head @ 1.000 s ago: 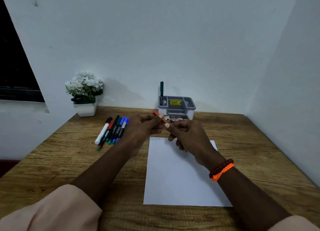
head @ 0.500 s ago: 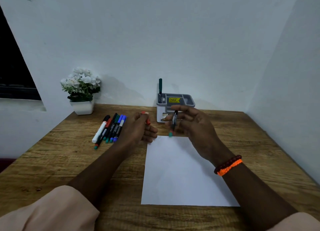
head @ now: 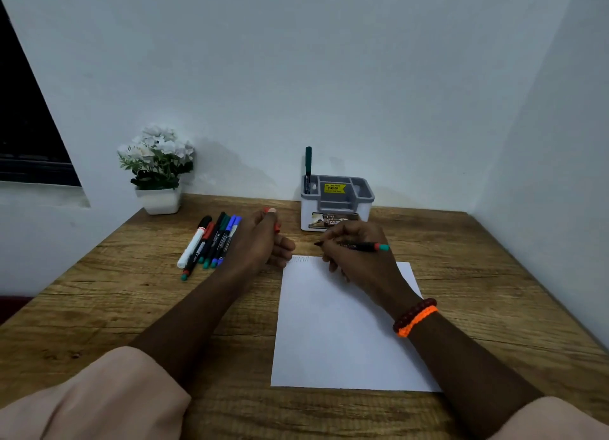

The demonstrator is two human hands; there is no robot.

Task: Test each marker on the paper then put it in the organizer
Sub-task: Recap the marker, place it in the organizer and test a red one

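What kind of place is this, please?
Probably a home or office desk corner: a wooden table set against plain white walls, with a potted flower plant and a grey desk organizer.

The room around me is dim, with a cool, bluish cast on the white wall (head: 296, 77). Light seems to come from my upper left: the flower pot (head: 159, 199) throws a soft shadow rightward onto the wall, and the organizer (head: 336, 202) casts a faint one too. The paper (head: 342, 334) is the brightest patch, without glare. My sleeves (head: 99, 397) at the bottom look soft and smeared. The wide lens bends the wall corner and desk (head: 99, 308) edges outward. Fine print is slightly blurred.
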